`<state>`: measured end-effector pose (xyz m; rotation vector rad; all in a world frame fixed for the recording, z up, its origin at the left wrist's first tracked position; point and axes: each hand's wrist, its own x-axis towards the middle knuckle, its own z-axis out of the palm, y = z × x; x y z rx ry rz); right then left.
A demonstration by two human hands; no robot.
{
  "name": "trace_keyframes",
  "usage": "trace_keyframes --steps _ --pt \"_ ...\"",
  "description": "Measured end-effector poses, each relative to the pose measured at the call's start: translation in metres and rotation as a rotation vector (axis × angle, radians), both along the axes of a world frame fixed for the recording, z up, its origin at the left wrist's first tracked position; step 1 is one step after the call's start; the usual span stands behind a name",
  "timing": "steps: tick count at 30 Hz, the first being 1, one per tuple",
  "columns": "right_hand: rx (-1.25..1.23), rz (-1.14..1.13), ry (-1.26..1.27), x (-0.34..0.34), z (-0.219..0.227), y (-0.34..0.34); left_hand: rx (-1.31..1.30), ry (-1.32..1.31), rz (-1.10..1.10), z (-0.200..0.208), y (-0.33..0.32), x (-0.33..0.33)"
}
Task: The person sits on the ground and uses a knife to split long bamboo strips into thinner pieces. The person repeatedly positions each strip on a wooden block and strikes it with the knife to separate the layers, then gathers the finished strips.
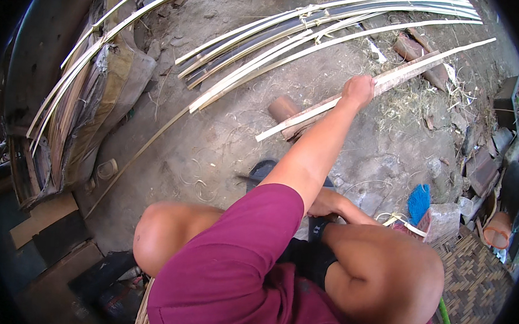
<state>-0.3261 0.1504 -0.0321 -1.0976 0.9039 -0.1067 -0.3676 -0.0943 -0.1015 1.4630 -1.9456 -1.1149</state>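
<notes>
The left hand [359, 91] grasps a long, pale, flat bamboo-like strip [291, 123], best steadied near mid-length; the partly hidden right hand's [328, 202] grip cannot be told.

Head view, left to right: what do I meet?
Tan flat piece → left knee → reddish-brown block → left hand, closed on a long pale strip → blue bristly piece → orange-rimmed pot.
</notes>
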Motion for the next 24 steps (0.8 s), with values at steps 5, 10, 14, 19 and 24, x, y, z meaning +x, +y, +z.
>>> trace_keyframes --steps 5,10,14,19,24 --pt "0.121 -0.621 -0.113 -0.01 -0.034 -0.021 -0.025 -0.001 -0.009 -0.013 -0.004 0.012" --pt "-0.052 -0.067 0.149 -0.005 -0.008 -0.017 -0.067 0.029 0.035 -0.018 -0.003 0.009" --pt "0.076 -0.53 -0.036 -0.005 -0.015 -0.017 -0.056 0.016 0.018 -0.012 0.002 0.009" --pt "-0.002 -0.226 0.077 -0.012 -0.001 -0.02 0.004 -0.041 -0.008 -0.001 0.005 0.012" --pt "0.1 0.021 0.029 0.017 0.035 -0.031 -0.012 -0.048 -0.023 -0.001 0.007 0.02"
